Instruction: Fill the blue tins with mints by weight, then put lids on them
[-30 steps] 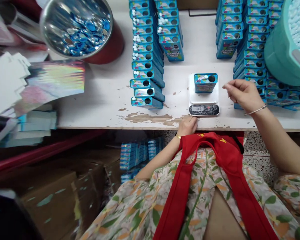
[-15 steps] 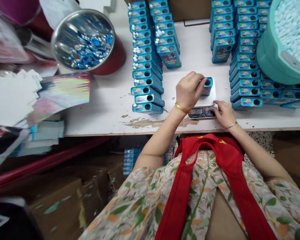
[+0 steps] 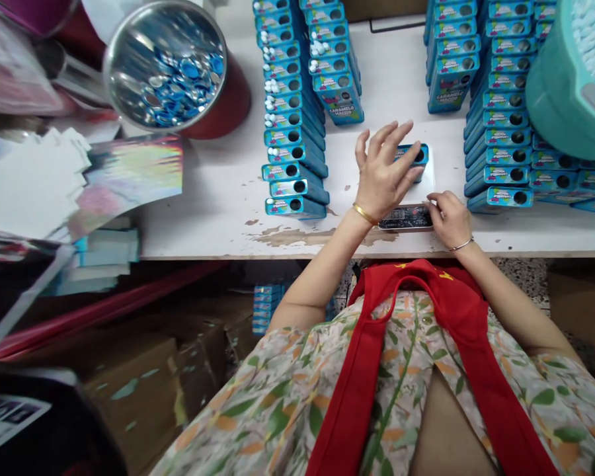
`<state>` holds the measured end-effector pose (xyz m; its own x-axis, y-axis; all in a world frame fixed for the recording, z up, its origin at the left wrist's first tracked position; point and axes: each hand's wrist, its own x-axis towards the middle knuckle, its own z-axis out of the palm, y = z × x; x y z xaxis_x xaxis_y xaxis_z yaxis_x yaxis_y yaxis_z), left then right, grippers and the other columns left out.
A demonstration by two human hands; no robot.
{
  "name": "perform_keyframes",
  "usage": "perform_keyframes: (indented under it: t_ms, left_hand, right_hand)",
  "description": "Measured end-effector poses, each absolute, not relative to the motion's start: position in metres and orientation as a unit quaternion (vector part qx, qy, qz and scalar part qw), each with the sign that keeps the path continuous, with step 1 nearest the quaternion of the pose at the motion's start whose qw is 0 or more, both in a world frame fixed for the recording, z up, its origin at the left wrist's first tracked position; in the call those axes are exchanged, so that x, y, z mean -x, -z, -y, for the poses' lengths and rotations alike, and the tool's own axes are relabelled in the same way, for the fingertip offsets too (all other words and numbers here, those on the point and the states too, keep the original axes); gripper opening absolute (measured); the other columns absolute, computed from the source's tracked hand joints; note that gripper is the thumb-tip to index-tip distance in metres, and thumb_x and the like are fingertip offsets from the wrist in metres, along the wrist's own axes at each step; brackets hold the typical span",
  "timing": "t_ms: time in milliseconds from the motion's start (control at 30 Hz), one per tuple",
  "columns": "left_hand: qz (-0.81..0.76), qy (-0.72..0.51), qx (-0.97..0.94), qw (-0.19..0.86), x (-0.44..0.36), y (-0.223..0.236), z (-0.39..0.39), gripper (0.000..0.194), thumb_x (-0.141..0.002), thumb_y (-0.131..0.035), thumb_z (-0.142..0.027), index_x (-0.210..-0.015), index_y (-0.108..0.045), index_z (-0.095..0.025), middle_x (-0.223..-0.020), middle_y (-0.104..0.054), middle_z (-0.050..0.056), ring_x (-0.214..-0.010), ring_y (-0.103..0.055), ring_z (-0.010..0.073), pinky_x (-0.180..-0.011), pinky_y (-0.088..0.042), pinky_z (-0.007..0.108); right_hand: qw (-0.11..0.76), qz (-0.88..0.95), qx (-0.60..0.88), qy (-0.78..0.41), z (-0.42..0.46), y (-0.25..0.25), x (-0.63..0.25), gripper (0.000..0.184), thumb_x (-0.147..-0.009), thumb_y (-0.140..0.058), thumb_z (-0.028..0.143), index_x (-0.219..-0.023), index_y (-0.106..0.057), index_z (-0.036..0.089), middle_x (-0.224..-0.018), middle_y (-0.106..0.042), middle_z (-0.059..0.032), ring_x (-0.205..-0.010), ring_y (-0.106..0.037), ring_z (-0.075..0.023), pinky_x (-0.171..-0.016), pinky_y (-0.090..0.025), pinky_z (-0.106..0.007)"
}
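Note:
A small blue tin (image 3: 421,158) with a dark round hole in its top stands upright on the white platform of a kitchen scale (image 3: 407,217). My left hand (image 3: 383,173) is over the tin's left side with its fingers spread, partly hiding it; whether a fingertip touches the tin I cannot tell. At the right end of the scale's dark display panel is my right hand (image 3: 449,219), its thumb and fingers drawn together near the platform's corner. Anything between those fingertips is too small to make out.
Rows of blue tins (image 3: 297,207) stand to the left, some with white candies on top, and more tins (image 3: 506,197) to the right. A teal bucket (image 3: 550,99) of white candies is at far right. Back left, a metal pot (image 3: 235,99) holds blue and silver caps.
My left fingers have gone from being pinched together at the tin's hole to spread apart above it. My right hand stays by the scale. The view has shifted slightly.

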<state>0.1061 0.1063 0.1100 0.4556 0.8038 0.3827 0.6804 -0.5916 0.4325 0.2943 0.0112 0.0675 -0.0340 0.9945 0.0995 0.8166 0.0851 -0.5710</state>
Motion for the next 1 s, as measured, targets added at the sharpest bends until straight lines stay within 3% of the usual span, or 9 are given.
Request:
perform_keyframes:
  t_ms: [167, 333, 567, 800, 900, 1000]
  left_hand:
    - [-0.471, -0.344, -0.808, 0.087, -0.070, -0.109, -0.093, 0.045, -0.105, -0.034, -0.057, -0.126, -0.062, -0.028, -0.135, -0.059, 0.009, -0.132, -0.055, 0.0254, -0.117, -0.036, 0.052]
    - [-0.538, -0.315, -0.773, 0.117, -0.028, -0.069, -0.041, 0.044, -0.106, -0.035, -0.051, -0.116, -0.066, -0.021, -0.117, -0.063, 0.012, -0.114, -0.061, 0.0226, -0.101, -0.050, 0.041]
    - [-0.606, -0.252, -0.745, 0.120, -0.013, -0.014, 0.009, 0.037, -0.102, -0.047, -0.046, -0.117, -0.068, -0.018, -0.123, -0.064, 0.016, -0.118, -0.059, 0.0273, -0.102, -0.046, 0.045]
    - [-0.606, -0.240, -0.748, 0.120, -0.018, -0.008, 0.009, 0.034, -0.101, -0.050, -0.043, -0.115, -0.069, -0.019, -0.121, -0.066, 0.015, -0.116, -0.059, 0.0270, -0.104, -0.043, 0.045]
    - [-0.603, -0.247, -0.748, 0.123, -0.017, -0.009, 0.009, 0.034, -0.101, -0.050, -0.043, -0.115, -0.069, -0.018, -0.121, -0.066, 0.016, -0.116, -0.059, 0.0271, -0.103, -0.043, 0.045]
    - [-0.604, -0.251, -0.747, 0.121, -0.017, -0.008, 0.010, 0.035, -0.101, -0.050, -0.044, -0.114, -0.069, -0.018, -0.120, -0.067, 0.015, -0.115, -0.060, 0.0272, -0.103, -0.044, 0.045]
  right_hand:
    - [0.297, 0.682, 0.644, -0.178, -0.008, -0.084, -0.305, 0.033, -0.103, -0.045, 0.045, -0.104, -0.069, 0.023, -0.091, -0.067, -0.0115, -0.084, -0.063, -0.0261, -0.079, -0.051, -0.039]
    - [0.320, 0.676, 0.640, -0.174, -0.012, -0.101, -0.310, 0.034, -0.102, -0.047, 0.048, -0.101, -0.069, 0.023, -0.083, -0.062, -0.0091, -0.079, -0.061, -0.0251, -0.075, -0.051, -0.039]
    - [0.333, 0.697, 0.618, -0.144, -0.049, -0.142, -0.302, 0.039, -0.103, -0.044, 0.054, -0.105, -0.068, 0.023, -0.087, -0.062, -0.0105, -0.088, -0.062, -0.0280, -0.085, -0.052, -0.044]
    - [0.283, 0.735, 0.593, -0.169, -0.089, -0.151, -0.289, 0.036, -0.101, -0.047, 0.055, -0.103, -0.068, 0.025, -0.094, -0.064, -0.0128, -0.097, -0.062, -0.0301, -0.092, -0.051, -0.045]
    - [0.288, 0.736, 0.585, -0.183, -0.095, -0.142, -0.291, 0.036, -0.100, -0.049, 0.053, -0.115, -0.066, 0.024, -0.099, -0.065, -0.0134, -0.101, -0.063, -0.0303, -0.095, -0.051, -0.045]
    - [0.350, 0.710, 0.569, -0.222, -0.095, -0.135, -0.301, 0.040, -0.105, -0.042, 0.046, -0.132, -0.057, 0.022, -0.097, -0.064, -0.0107, -0.100, -0.063, -0.0267, -0.099, -0.049, -0.045]
